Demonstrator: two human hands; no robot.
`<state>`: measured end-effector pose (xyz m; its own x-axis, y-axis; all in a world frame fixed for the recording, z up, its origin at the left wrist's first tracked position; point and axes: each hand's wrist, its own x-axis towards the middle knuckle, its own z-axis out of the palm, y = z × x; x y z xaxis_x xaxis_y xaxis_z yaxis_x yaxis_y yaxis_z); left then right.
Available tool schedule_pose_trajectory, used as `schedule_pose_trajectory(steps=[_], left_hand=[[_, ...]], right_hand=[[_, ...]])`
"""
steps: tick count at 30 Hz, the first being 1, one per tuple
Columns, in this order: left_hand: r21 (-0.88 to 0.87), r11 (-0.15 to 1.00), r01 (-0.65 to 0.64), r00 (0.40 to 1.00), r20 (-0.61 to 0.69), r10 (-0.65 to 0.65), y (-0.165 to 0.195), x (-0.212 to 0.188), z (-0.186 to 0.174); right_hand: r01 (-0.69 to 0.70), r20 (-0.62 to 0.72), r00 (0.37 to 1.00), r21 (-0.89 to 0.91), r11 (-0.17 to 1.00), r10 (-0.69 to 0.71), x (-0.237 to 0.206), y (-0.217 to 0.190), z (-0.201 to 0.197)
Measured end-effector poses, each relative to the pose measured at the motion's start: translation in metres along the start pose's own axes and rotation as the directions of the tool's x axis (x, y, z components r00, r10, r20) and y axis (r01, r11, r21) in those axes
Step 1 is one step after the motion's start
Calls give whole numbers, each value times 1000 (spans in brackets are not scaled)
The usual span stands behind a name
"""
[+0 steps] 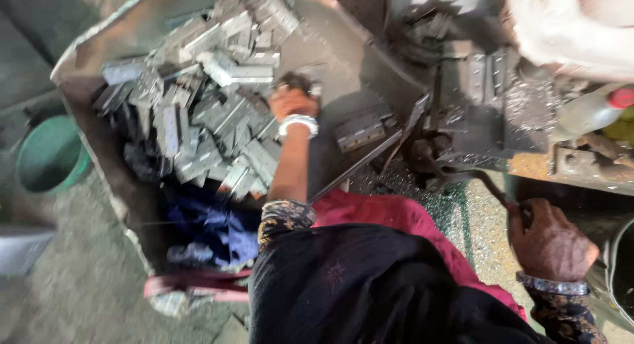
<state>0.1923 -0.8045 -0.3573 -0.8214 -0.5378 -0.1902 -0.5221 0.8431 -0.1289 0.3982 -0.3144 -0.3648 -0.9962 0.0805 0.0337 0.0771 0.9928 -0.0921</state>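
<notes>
From the head camera I see no labels or signs I could place. At the far right edge lies a pale plastic bottle (590, 113) with a red cap, on its side on the machine's ledge, and above it a white sack-like bundle (568, 23) fills the top right corner. A green bucket (49, 155) stands on the floor at the left.

My left hand (292, 101) is stretched out over a grey metal tray (343, 60) heaped with metal hinge pieces (198, 113). The pieces are flat, silver-grey, rectangular, with rows of small holes, and they lie jumbled at all angles across the left and middle of the tray. The left grip is curled narrow around something small and dark at the edge of the heap; motion blur keeps me from telling what it is. A few more hinge leaves (360, 129) sit apart on the bare right part of the tray.

My right hand (551, 241) is closed tight around the end of a dark curved lever handle (475, 179) that runs up to the press machine (482, 99), whose base is strewn with metal shavings. Bangles sit on both wrists.
</notes>
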Motion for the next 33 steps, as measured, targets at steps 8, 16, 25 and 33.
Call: schedule_pose_trajectory(steps=[8, 16, 25, 33], left_hand=[[-380, 894, -236, 972, -71, 226, -1, -107, 21], [109, 994, 8, 938, -345, 30, -77, -121, 32], [-179, 983, -41, 994, -108, 22, -16, -180, 26], [-196, 980, -23, 918, -393, -57, -68, -197, 59]], right_hand=[[143, -100, 985, 30, 989, -139, -16, 9, 6], [116, -101, 988, 1, 993, -115, -17, 6, 9], [196, -96, 978, 114, 974, -185, -29, 17, 6], [660, -311, 739, 509, 552, -598, -56, -35, -116]])
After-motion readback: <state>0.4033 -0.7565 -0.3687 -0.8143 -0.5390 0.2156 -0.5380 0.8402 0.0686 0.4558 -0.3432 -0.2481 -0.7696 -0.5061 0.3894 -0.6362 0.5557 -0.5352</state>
